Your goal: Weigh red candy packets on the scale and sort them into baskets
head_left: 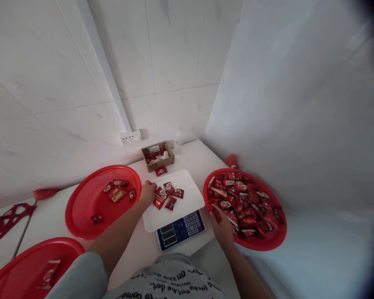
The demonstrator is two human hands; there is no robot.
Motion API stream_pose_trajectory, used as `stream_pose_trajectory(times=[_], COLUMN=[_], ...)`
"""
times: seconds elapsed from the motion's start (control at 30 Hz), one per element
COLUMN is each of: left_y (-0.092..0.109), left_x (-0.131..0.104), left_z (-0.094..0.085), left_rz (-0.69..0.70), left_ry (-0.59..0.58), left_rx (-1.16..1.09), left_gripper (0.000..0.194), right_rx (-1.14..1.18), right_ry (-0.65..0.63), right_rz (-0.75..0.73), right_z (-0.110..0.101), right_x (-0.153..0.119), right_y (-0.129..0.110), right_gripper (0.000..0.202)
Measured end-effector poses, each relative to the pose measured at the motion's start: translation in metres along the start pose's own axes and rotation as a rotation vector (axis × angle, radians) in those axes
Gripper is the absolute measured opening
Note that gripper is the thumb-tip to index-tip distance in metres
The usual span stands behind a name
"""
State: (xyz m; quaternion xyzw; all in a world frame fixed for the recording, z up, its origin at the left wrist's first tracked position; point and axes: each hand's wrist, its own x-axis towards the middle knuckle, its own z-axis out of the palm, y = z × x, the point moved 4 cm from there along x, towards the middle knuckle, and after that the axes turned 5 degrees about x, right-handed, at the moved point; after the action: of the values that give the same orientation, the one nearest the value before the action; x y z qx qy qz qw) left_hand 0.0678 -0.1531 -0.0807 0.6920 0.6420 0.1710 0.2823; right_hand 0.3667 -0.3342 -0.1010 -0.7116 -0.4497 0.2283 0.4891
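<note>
My left hand point(147, 192) reaches over the left edge of the scale's white tray point(157, 220), fingers closed, with a bit of red wrapper showing at the fingertips. Beside it on the tray lie several small red snack packets point(170, 203). My right hand point(223, 226) is at the near left rim of a red basket point(282, 236) heaped with red packets point(246, 207). Its fingers curl around a red packet point(216, 212), partly hidden by the hand. Below the tray, the scale's blue keypad panel point(181, 231) faces me.
On the left, a red basket point(69, 211) holds a few packets, and another red basket point(71, 243) stands nearer. A cardboard box point(157, 157) and a clear bottle point(177, 146) stand by the wall. Red ribbon point(11, 218) lies at far left. A wall rises close on the right.
</note>
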Motion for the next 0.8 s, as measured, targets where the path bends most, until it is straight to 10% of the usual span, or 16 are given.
stream_pose_trajectory(times=[0.63, 0.8], left_y=[0.036, 0.087], left_x=[-0.046, -0.095], left_z=[-0.030, 0.005], left_rz=[-0.076, 0.110], left_ry=[-0.006, -0.176], left_rx=[0.124, -0.004], left_gripper=[0.012, 0.015], right_rx=[0.153, 0.619], right_ry=[-0.002, -0.168], right_rz=[0.058, 0.500], right_z=[0.002, 0.035], right_x=[-0.006, -0.031], right_y=[-0.011, -0.034], right_gripper=[0.055, 0.052])
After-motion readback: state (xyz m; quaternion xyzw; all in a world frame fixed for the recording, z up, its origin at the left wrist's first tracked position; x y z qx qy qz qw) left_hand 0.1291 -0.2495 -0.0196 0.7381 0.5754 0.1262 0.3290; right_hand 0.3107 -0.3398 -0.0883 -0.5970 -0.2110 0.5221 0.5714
